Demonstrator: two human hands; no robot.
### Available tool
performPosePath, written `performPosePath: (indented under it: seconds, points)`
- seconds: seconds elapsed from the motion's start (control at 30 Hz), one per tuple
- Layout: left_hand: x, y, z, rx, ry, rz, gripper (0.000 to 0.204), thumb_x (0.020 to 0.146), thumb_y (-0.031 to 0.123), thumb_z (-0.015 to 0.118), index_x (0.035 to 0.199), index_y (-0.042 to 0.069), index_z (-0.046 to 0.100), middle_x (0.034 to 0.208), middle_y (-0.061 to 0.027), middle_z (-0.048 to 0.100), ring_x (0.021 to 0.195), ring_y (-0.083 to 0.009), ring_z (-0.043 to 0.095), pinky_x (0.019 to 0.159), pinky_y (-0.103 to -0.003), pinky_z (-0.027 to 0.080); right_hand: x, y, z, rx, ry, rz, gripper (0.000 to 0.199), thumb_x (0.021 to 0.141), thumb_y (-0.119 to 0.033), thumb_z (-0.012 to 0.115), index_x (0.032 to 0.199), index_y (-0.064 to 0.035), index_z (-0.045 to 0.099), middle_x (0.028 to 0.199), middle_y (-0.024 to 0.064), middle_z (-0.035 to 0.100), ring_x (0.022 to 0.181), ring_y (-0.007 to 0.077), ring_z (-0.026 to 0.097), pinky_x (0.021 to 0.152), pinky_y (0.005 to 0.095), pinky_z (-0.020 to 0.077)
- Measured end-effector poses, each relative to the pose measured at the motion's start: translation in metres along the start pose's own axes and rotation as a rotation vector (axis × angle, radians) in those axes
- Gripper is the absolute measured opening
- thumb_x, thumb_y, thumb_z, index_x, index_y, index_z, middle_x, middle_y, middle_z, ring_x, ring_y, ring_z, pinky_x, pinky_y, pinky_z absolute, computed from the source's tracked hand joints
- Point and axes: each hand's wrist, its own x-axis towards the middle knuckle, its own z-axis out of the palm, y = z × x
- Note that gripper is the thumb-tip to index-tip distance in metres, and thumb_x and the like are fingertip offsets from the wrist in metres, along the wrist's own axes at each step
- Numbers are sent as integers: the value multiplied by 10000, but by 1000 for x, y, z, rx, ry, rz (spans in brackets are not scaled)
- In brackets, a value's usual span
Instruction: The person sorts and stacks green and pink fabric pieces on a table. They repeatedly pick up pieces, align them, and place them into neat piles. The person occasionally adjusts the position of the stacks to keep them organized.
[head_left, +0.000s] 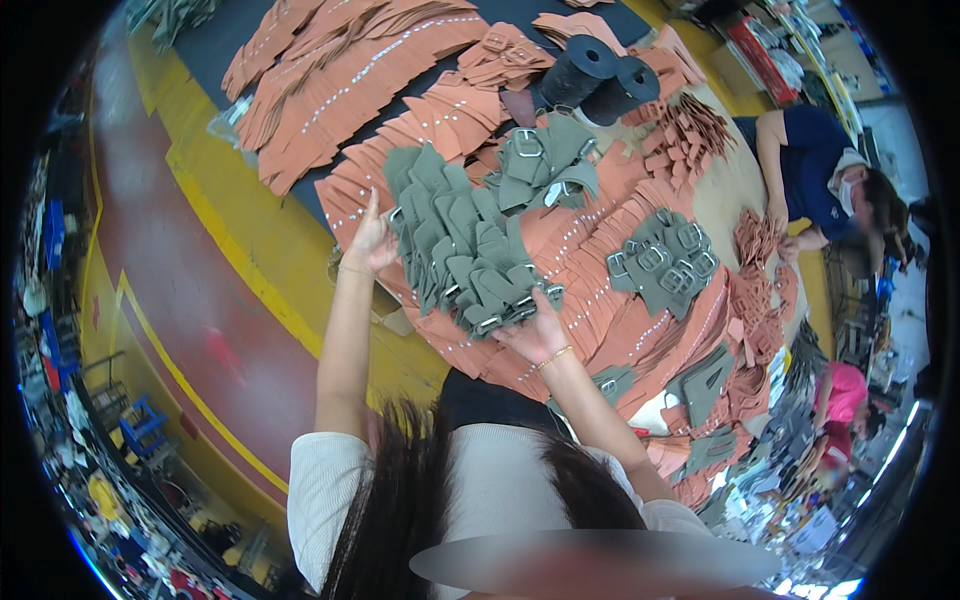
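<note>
A thick stack of grey-green leather-like pieces, overlapping in rows with metal buckles along the near edge, lies between my two hands. My left hand grips its left side, thumb pointing up and fingers partly hidden behind the pieces. At the near right corner my right hand closes round the edge, its thumb over the buckle ends. Just beyond sits a smaller pile of green buckled straps. Another green cluster with silver buckles rests to the right on the orange pieces that cover the table.
Two black thread cones stand at the back of the table. Fanned orange pieces fill the far left. A co-worker in dark blue handles small orange strips on the right. A yellow and red floor runs along the left.
</note>
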Motion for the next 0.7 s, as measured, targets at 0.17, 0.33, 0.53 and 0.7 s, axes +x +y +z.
performPosePath:
  seconds: [0.17,0.33,0.53,0.7]
  points:
    - [22,18,9,44,-33,-132,480,968,331,301,1265,-16,451,1248,-169,525,1108,-282,548,983,-449,426,6,-2,-3,43,-34,7,539,947,-420,393,1390,-137,272,1462,99,282,1313,363,313,1063,572,182]
    - [15,23,39,153,-6,-204,464,972,326,310,1284,11,444,1291,-136,502,1169,-273,503,991,-427,413,11,-2,-9,79,-15,44,535,941,-404,421,1384,-154,255,1454,111,288,1299,362,333,1048,571,216]
    - [5,29,67,576,9,-141,471,977,333,336,1342,39,379,1326,-117,468,1172,-238,497,980,-417,417,14,-2,-13,22,-35,28,540,937,-397,439,1380,-149,255,1455,126,279,1303,365,319,1051,572,210]
    - [1,33,82,578,22,-171,462,980,284,340,1377,50,326,1352,-108,434,1188,-235,485,963,-428,436,16,-3,-16,-8,-48,40,536,934,-400,442,1376,-152,270,1454,123,281,1307,364,311,1053,572,205]
